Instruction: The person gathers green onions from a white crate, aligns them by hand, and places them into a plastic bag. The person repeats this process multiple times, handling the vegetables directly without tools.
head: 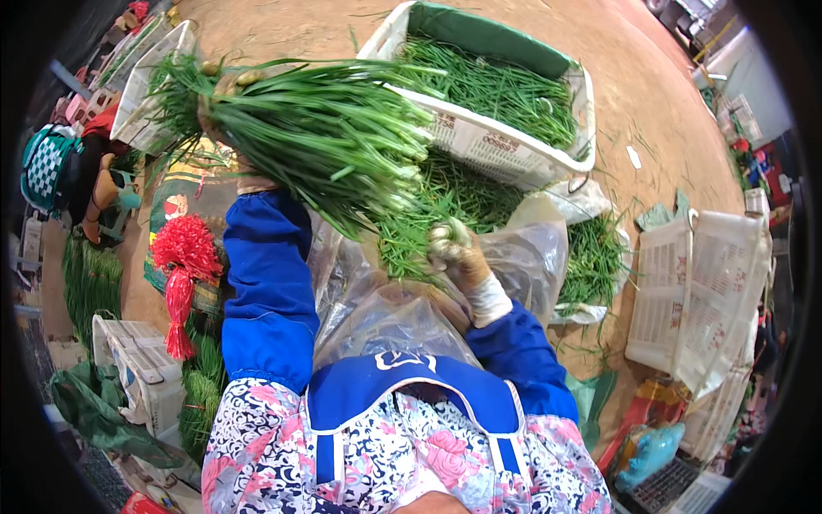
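Note:
My left hand (228,96), mostly hidden behind the leaves, grips a large bunch of green garlic chives (321,128) by its leafy end. The pale stem ends point right, over my lap. My right hand (453,247), in a dirty whitish glove, is curled into a fist below the stem ends; whether anything is inside it cannot be told. Under it, loose green trimmings (404,241) lie on clear plastic sheeting (411,321) across my lap. Beyond stands a white plastic crate (501,138) with a green lining, holding more loose greens (494,90).
A red plastic-string bundle (183,270) hangs at left, near bundled chives (93,276) and a white crate (138,360). At right are a sack of greens (591,263) and stacked white crates (693,295). A person (83,167) is at far left.

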The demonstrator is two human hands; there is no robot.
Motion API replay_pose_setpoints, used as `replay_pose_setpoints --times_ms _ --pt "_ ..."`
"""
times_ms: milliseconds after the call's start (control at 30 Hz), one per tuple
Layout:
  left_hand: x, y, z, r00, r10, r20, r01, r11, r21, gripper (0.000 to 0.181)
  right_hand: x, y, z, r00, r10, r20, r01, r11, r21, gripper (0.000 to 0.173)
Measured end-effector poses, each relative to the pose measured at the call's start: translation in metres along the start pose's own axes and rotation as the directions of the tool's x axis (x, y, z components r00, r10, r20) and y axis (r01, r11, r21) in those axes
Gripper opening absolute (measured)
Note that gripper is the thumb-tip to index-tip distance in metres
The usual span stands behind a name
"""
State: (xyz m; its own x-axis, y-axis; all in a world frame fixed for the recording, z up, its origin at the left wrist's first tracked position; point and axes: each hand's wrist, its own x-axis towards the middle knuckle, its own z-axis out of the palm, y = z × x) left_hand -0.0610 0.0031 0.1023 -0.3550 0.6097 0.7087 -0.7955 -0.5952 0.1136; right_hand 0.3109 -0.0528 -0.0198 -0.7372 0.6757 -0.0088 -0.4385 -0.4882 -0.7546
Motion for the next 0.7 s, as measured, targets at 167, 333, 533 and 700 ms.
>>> replay_pose_setpoints --times_ms 167,333,533,700 --pt "-0.023 -0.033 0.028 0.997 -0.053 -0.061 0.049 0.997 -0.065 0.037 0.011 0.002 0.023 0.990 -0.029 -0.138 0.012 0.993 -0.119 0.041" --pt "-0.009 0.005 0.027 0.999 -0.039 -0.008 0.039 0.999 -0.005 0.041 0.001 0.004 0.010 0.991 -0.115 0.065 0.108 0.989 0.099 0.016" --pt "-0.031 -0.036 0.023 0.998 -0.042 -0.042 0.037 0.993 -0.110 0.041 0.026 0.021 0.008 0.991 -0.129 0.046 0.135 0.863 -0.486 0.049" --pt "-0.032 -0.008 0.004 0.966 -0.162 -0.203 0.167 0.986 0.004 0.037 -0.001 0.021 -0.007 0.966 -0.213 0.145 0.215 0.977 0.004 0.041"
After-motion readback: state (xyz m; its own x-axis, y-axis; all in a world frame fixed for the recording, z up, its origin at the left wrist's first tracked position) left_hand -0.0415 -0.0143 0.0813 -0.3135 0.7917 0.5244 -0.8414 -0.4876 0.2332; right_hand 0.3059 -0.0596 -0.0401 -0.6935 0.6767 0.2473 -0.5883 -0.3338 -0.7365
